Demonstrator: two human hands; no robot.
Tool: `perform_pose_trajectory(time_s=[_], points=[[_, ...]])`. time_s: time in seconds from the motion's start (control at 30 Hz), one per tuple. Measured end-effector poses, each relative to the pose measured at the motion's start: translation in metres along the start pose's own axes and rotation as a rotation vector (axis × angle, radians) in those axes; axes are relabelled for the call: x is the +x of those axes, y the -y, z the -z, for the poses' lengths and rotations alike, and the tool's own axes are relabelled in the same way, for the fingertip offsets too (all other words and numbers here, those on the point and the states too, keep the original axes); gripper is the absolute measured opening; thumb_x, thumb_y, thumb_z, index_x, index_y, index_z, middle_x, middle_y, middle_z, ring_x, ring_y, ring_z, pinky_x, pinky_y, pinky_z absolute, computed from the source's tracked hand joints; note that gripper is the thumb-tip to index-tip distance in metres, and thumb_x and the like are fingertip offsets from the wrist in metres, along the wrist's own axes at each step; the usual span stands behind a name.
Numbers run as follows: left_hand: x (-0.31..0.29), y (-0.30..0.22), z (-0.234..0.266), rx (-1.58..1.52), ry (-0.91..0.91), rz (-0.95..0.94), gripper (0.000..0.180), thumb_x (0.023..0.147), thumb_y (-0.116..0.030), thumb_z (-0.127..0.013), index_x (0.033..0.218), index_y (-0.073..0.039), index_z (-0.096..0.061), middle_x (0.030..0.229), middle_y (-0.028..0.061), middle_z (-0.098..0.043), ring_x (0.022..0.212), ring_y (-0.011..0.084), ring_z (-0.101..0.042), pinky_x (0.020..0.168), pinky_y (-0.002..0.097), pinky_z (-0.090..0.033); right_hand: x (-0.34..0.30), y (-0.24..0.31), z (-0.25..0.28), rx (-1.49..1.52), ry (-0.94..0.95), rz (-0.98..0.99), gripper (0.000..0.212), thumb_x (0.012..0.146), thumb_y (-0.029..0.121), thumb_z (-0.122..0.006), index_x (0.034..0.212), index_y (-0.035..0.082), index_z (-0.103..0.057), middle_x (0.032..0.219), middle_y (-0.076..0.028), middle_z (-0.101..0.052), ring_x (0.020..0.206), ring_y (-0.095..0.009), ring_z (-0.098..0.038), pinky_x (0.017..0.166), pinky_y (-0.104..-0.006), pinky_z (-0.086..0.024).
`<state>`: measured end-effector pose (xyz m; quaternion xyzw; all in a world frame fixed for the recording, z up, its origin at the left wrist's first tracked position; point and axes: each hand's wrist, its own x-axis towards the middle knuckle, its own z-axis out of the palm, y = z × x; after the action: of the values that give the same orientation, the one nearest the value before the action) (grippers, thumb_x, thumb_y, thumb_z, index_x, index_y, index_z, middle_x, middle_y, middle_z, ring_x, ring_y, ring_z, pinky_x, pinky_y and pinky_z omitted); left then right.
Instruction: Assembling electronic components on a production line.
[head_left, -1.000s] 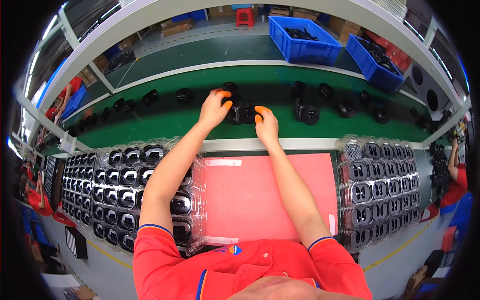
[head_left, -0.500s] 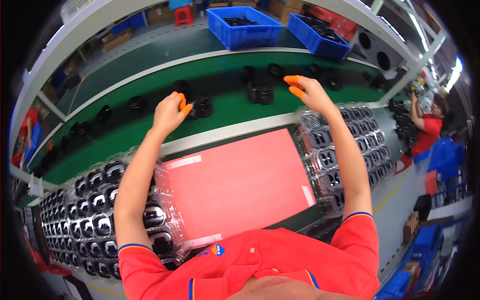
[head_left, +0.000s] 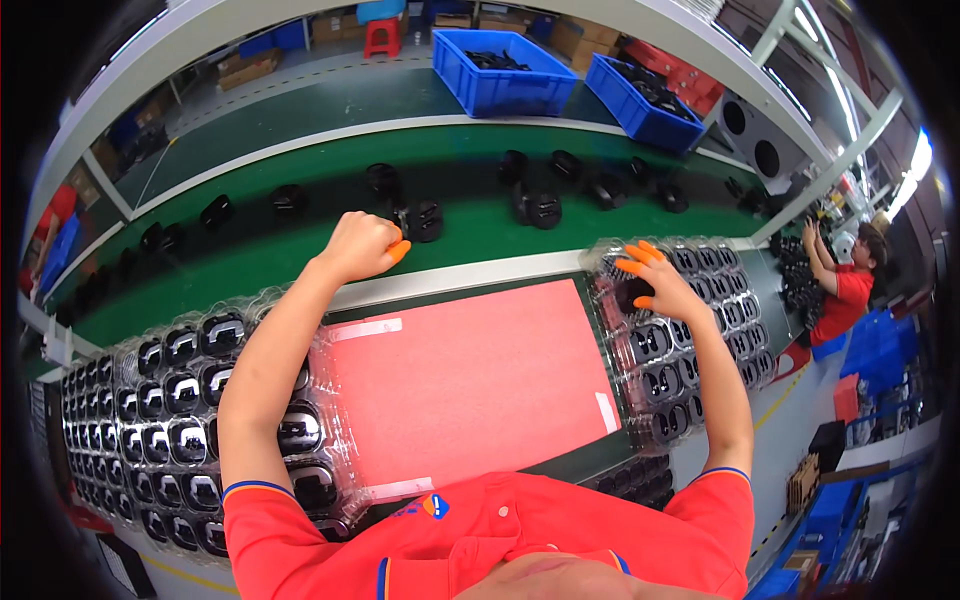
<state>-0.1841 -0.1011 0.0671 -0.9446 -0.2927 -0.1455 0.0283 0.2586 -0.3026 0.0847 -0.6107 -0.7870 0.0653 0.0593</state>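
My left hand (head_left: 362,247), with orange finger covers, is closed just above the near edge of the green belt. Beside its fingertips stands a rounded black part (head_left: 427,221); whether anything is pinched inside the fingers is hidden. My right hand (head_left: 664,284) reaches over a clear plastic tray (head_left: 608,262) on the right, thumb and orange-covered fingers spread apart around a dark part (head_left: 632,293) in one of its pockets. I cannot tell whether they touch it. Between my arms lies a pink sheet (head_left: 470,375) with white strips near its corners.
More black parts (head_left: 540,208) are scattered along the green belt (head_left: 450,185). Clear trays of glossy black parts (head_left: 188,438) cover the left side. Blue bins (head_left: 505,85) of dark pieces stand beyond the belt. At the far right is a person in a red shirt (head_left: 845,300).
My right hand has drawn back from above the belt to the tray on the right. The left hand's fingers have curled shut, and it sits slightly lower and farther right. The view has shifted slightly.
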Motion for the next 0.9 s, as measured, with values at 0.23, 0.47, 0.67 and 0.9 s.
perform_pose_trajectory(time_s=[0.23, 0.47, 0.67, 0.9], points=[[0.001, 0.001, 0.003, -0.010, -0.124, -0.085, 0.021, 0.068, -0.014, -0.061, 0.051, -0.004, -0.056, 0.054, 0.0126, -0.054, 0.052, 0.0310, -0.054, 0.048, 0.0399, -0.041, 0.050, 0.025, 0.022, 0.378, -0.444, -0.028, 0.027, 0.074, -0.004, -0.062, 0.100, 0.000, -0.060, 0.088, -0.013, -0.065, 0.082, -0.022, -0.064, 0.073, -0.0294, -0.049], [0.001, 0.011, 0.001, 0.046, -0.046, -0.041, 0.018, 0.070, -0.020, -0.060, 0.057, -0.008, -0.062, 0.060, 0.0095, -0.061, 0.055, 0.0302, -0.058, 0.051, 0.0395, -0.045, 0.183, 0.143, -0.030, 1.148, -0.237, 0.067, 0.036, 0.084, 0.006, -0.058, 0.119, 0.005, -0.049, 0.094, -0.008, -0.064, 0.071, -0.012, -0.063, 0.054, -0.0213, -0.046], [-0.002, 0.028, 0.003, 0.096, -0.261, 0.300, 0.018, 0.069, -0.025, -0.060, 0.061, -0.010, -0.066, 0.057, 0.0144, -0.060, 0.056, 0.0316, -0.061, 0.053, 0.0411, -0.048, 0.240, 0.247, -0.107, 2.093, -0.368, 0.177, 0.029, 0.086, 0.006, -0.057, 0.112, 0.006, -0.046, 0.091, -0.013, -0.063, 0.065, -0.017, -0.061, 0.046, -0.0241, -0.042], [-0.030, 0.153, 0.033, -0.007, 0.088, 0.783, 0.034, 0.080, -0.038, -0.057, 0.086, -0.005, -0.066, 0.090, 0.0198, -0.063, 0.090, 0.0331, -0.061, 0.077, 0.0422, -0.049, 0.251, 0.233, -0.130, 2.117, -0.476, 0.031, 0.031, 0.081, 0.002, -0.064, 0.107, 0.005, -0.048, 0.091, -0.013, -0.062, 0.065, -0.017, -0.060, 0.047, -0.0244, -0.043]])
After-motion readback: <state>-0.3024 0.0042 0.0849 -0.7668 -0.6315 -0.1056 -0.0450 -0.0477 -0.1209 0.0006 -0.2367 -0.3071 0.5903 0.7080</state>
